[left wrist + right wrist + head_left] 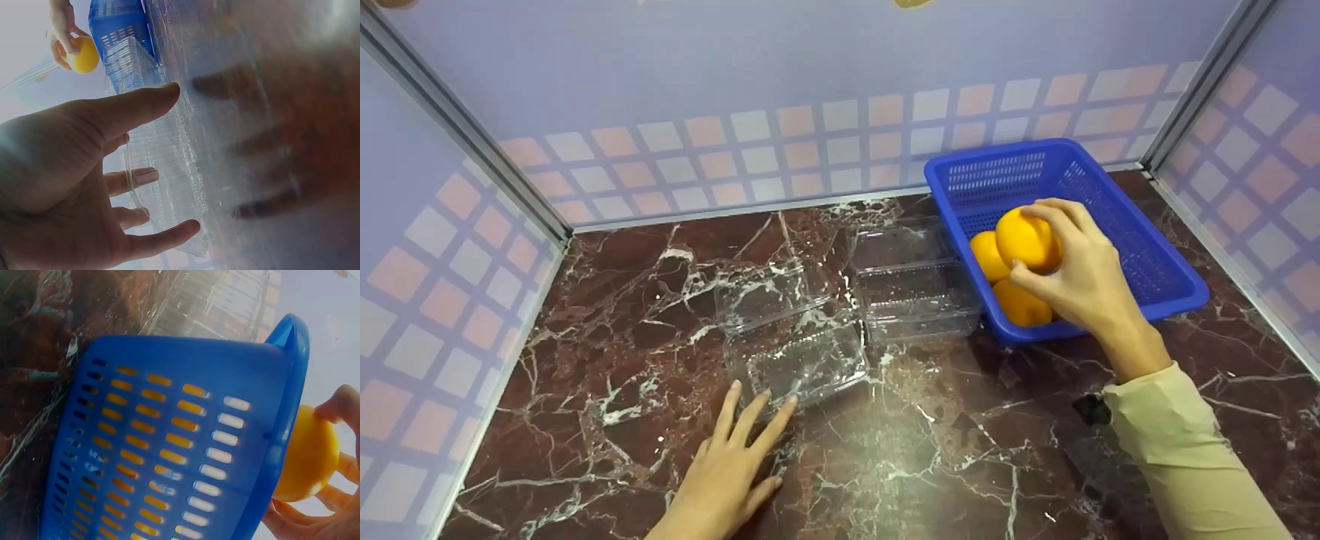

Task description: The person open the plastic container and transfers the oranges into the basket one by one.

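My right hand [1084,277] holds an orange [1024,238] above the near left part of a blue plastic basket [997,180], thumb on one side and fingers on the other. Two more oranges, one farther back [987,255] and one nearer [1020,306], lie in the basket below it. In the right wrist view the held orange [309,455] shows just past the basket's rim. My left hand [724,469] has its fingers spread, fingertips right at the near edge of a clear plastic box [802,360]. That box lies with its lid folded open.
Another clear plastic box [915,289], also opened out, lies between the first box and the basket. The dark red marbled tabletop [622,322] is bordered by patterned panels [720,75] at the back and both sides.
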Demonstrator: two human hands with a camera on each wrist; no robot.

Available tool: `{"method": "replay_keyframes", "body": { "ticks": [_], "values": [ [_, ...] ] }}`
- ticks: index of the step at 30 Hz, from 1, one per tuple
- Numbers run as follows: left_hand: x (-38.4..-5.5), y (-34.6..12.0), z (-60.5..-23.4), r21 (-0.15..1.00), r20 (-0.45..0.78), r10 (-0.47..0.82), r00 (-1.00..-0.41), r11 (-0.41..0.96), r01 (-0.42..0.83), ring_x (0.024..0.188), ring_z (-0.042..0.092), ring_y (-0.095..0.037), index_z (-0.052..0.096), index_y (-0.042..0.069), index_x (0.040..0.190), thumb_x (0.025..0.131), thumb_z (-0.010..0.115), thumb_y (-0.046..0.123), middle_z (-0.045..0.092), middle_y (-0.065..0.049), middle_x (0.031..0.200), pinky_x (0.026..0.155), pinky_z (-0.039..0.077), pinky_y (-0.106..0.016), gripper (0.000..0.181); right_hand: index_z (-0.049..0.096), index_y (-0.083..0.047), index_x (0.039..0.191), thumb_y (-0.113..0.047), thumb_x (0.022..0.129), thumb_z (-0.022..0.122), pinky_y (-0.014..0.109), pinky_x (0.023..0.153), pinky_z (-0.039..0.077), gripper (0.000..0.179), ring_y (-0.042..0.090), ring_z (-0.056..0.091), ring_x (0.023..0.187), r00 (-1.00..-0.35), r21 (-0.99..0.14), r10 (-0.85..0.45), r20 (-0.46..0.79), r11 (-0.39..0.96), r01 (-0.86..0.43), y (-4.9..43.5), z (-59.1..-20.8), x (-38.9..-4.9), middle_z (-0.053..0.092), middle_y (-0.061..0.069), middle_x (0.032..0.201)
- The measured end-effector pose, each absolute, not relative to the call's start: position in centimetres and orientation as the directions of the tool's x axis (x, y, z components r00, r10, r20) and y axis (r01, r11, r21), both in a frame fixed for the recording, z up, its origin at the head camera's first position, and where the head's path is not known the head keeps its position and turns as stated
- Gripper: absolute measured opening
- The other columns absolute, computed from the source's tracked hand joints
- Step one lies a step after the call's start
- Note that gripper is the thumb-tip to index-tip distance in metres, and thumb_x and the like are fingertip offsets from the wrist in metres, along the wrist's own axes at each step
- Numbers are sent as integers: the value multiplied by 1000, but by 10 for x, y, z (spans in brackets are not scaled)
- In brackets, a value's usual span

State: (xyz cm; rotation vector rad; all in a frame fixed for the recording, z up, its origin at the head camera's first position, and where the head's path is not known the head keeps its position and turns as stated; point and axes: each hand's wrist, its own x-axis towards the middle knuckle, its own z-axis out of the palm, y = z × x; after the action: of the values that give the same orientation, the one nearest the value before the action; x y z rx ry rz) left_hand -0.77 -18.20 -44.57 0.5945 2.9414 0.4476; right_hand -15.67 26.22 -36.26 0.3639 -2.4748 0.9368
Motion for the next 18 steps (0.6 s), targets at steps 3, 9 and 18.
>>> {"method": "replay_keyframes", "body": {
  "ticks": [3, 9, 18],
  "values": [
    [-8, -183, -443, 310, -42, 388, -921, 881, 357, 161, 10, -49, 31, 32, 168, 89, 86, 26, 33, -14, 170, 95, 52, -77, 97, 66, -4, 135, -9, 81, 82, 65, 97, 54, 57, 44, 61, 119, -859, -548, -87, 505, 736, -397, 266, -363, -160, 57, 18, 144],
    [-8, -184, -444, 311, -25, 399, -916, 874, 373, 160, 11, -51, 32, 31, 168, 89, 86, 26, 35, -15, 168, 93, 51, -80, 96, 65, -3, 135, -8, 81, 82, 67, 99, 53, 57, 45, 60, 122, -861, -541, -88, 500, 745, -391, 276, -367, -166, 57, 19, 145],
    [-9, -184, -446, 319, 9, 424, -905, 857, 405, 158, 14, -53, 34, 27, 167, 88, 86, 26, 38, -18, 166, 91, 55, -76, 94, 64, -2, 137, -8, 82, 82, 69, 99, 51, 58, 47, 57, 125, -880, -532, -89, 467, 766, -360, 287, -372, -173, 55, 21, 146]
  ]
}}
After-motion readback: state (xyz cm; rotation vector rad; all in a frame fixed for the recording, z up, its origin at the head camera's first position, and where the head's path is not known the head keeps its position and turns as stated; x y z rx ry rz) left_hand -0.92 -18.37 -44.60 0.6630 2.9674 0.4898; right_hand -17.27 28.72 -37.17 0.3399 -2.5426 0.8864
